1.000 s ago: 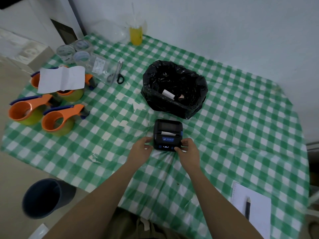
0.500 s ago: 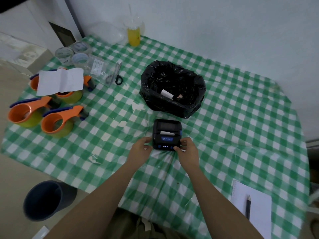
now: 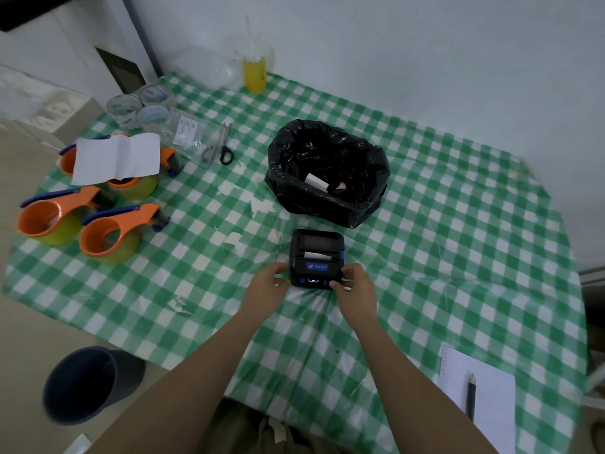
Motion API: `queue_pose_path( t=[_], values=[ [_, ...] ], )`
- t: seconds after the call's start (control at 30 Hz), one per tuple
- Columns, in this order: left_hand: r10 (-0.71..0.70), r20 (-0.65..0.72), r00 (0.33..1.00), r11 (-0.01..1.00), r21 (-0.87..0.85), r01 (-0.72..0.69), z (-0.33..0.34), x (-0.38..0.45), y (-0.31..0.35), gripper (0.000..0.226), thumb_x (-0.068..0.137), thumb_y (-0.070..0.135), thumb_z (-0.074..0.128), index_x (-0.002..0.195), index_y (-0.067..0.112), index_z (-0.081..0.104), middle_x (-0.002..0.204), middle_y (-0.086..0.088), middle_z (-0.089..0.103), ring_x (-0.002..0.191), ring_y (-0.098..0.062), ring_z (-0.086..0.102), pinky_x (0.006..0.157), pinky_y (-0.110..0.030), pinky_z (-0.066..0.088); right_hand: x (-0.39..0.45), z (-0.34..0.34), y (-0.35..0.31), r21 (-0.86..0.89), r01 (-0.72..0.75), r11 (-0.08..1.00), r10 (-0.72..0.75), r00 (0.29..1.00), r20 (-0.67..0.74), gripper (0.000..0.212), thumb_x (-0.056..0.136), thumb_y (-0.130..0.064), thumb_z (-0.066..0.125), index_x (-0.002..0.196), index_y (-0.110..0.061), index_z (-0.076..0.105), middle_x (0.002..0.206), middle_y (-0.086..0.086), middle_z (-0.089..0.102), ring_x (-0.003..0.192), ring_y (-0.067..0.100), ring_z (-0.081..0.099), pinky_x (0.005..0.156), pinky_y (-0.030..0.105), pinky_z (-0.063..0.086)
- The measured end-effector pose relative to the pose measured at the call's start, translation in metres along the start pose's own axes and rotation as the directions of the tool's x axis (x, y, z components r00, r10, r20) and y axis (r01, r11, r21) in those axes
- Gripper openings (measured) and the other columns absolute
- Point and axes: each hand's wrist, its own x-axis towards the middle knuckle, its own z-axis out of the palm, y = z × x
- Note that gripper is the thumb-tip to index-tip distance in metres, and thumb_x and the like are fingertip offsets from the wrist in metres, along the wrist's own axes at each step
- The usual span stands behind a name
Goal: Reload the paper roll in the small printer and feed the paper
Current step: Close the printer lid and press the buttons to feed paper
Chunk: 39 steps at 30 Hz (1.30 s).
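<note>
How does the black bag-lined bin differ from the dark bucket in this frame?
The bag-lined bin stands on the checked table, just beyond the printer; the dark bucket stands on the floor by the table's near left edge. The bin is lined with crinkled black plastic and holds a white paper scrap; the bucket is smooth and unlined, with no contents visible. Both are upright and open-topped.

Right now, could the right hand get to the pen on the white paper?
Probably yes. The right hand would have to let go of the printer first, but only bare tablecloth lies between it and the pen.
</note>
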Motion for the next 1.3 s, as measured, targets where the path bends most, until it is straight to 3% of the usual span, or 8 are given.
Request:
queue_pose_path(
  t=[0.5,0.63,1.3],
  values=[
    [-0.002,0.003,1.0,1.0,0.011,0.002,-0.0011,0.001,0.0004,0.037,0.088,0.004,0.053,0.125,0.008,0.052,0.13,-0.011,0.056,0.101,-0.023,0.059,0.086,-0.029,0.045,-0.002,0.0003,0.0009,0.007,-0.011,1.0,0.011,1.0,-0.001,0.019,0.083,-0.01,0.065,0.096,-0.012,0.051,0.103,0.008,0.063,0.092,0.021,0.061,0.079,0.035,0.051],
    [0.014,-0.005,1.0,1.0,-0.001,-0.014,-0.0013,0.0004,0.0015,0.034,0.087,0.003,0.053,0.121,0.008,0.055,0.127,-0.012,0.058,0.091,-0.018,0.057,0.084,-0.03,0.045,-0.0013,0.0022,0.0017,0.011,-0.007,1.0,0.007,1.0,-0.003,0.02,0.083,-0.01,0.065,0.093,-0.016,0.05,0.102,0.01,0.063,0.091,0.021,0.061,0.081,0.04,0.052],
    [0.014,0.007,1.0,1.0,-0.001,-0.014,-0.0004,-0.0008,0.0046,0.036,0.088,0.003,0.052,0.124,0.007,0.052,0.129,-0.011,0.056,0.092,-0.016,0.055,0.083,-0.027,0.043,-0.0006,-0.0004,-0.0008,-0.041,-0.005,0.999,0.005,1.0,0.006,0.021,0.083,-0.011,0.065,0.096,-0.014,0.05,0.103,0.009,0.063,0.089,0.022,0.06,0.077,0.037,0.051]
  ],
)
